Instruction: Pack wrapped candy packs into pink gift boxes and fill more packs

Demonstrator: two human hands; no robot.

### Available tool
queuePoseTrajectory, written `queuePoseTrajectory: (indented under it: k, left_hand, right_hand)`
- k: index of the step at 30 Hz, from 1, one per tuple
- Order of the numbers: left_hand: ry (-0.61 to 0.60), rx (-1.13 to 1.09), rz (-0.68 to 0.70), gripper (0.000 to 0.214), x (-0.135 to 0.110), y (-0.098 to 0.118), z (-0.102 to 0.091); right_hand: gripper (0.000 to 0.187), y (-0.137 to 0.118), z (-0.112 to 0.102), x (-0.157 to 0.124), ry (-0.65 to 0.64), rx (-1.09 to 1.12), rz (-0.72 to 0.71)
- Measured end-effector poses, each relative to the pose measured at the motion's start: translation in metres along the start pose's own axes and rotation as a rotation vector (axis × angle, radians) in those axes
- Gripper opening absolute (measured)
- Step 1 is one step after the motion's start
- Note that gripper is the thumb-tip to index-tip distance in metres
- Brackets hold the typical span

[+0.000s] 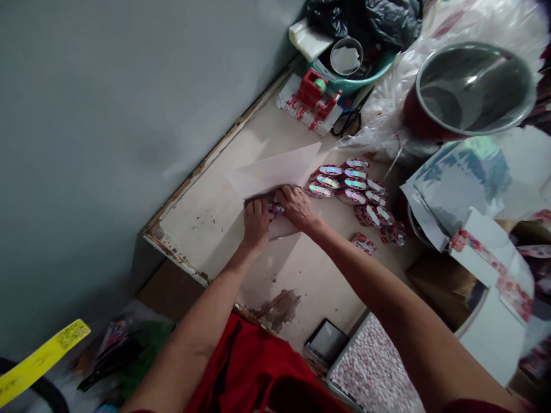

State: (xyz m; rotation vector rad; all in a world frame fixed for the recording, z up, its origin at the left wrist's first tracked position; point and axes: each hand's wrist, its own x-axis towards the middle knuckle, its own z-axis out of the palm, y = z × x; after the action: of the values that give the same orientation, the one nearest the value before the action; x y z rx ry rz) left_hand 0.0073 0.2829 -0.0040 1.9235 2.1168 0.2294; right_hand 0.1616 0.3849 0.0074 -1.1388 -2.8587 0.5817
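Left hand: your left hand (257, 221) has its fingers bent and close together over the near left side of the carton; you cannot tell from here whether they pinch anything.
Right hand: your right hand (297, 206) reaches over the carton's right part, fingers curled down among the packets; their tips are hidden, so a pinch cannot be told.
Carton: the white carton (282, 230) lies under and between your fingers, its flap (279, 166) raised just beyond them.
Packets inside: a few shiny packets (274, 209) show between your two sets of fingers.
Loose packets: more shiny-topped packets (355, 184) lie in rows to the right of your right fingers, on the table (193, 212).
Beyond your fingers: a red tape dispenser (316, 94), with black scissors (348, 122) beside it.
Nearer your body than your fingers: a tray of pale pink pieces (374, 367).
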Motion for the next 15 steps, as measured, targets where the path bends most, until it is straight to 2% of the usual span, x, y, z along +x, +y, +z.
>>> queuePoseTrajectory:
  k: [2, 4, 6, 7, 10, 12, 15]
  left_hand:
    - [0.009, 0.015, -0.008, 0.046, 0.001, 0.002, 0.002]
    - [0.017, 0.005, -0.013, 0.045, 0.002, 0.003, 0.002]
    - [0.002, 0.000, -0.005, 0.046, 0.004, 0.004, -0.001]
    - [-0.008, 0.002, -0.001, 0.045, 0.006, 0.004, -0.004]
    - [-0.014, 0.043, 0.025, 0.046, 0.015, 0.002, -0.017]
    - [0.004, 0.100, 0.052, 0.048, 0.023, -0.001, -0.026]
    - [0.001, 0.201, 0.079, 0.052, 0.032, -0.005, -0.033]
  right_hand:
    - [0.052, -0.001, 0.006, -0.007, 0.050, -0.015, -0.002]
    - [0.064, 0.001, 0.009, -0.024, 0.171, -0.028, 0.069]
    - [0.074, 0.003, 0.012, -0.045, 0.296, 0.000, 0.253]
    - [0.073, 0.004, 0.015, -0.056, 0.318, 0.035, 0.362]
    - [0.050, 0.001, 0.026, -0.078, 0.186, 0.154, 0.571]
    - [0.050, -0.005, 0.033, -0.087, 0.084, 0.183, 0.621]
    - [0.054, -0.019, 0.039, -0.094, 0.059, 0.190, 0.631]
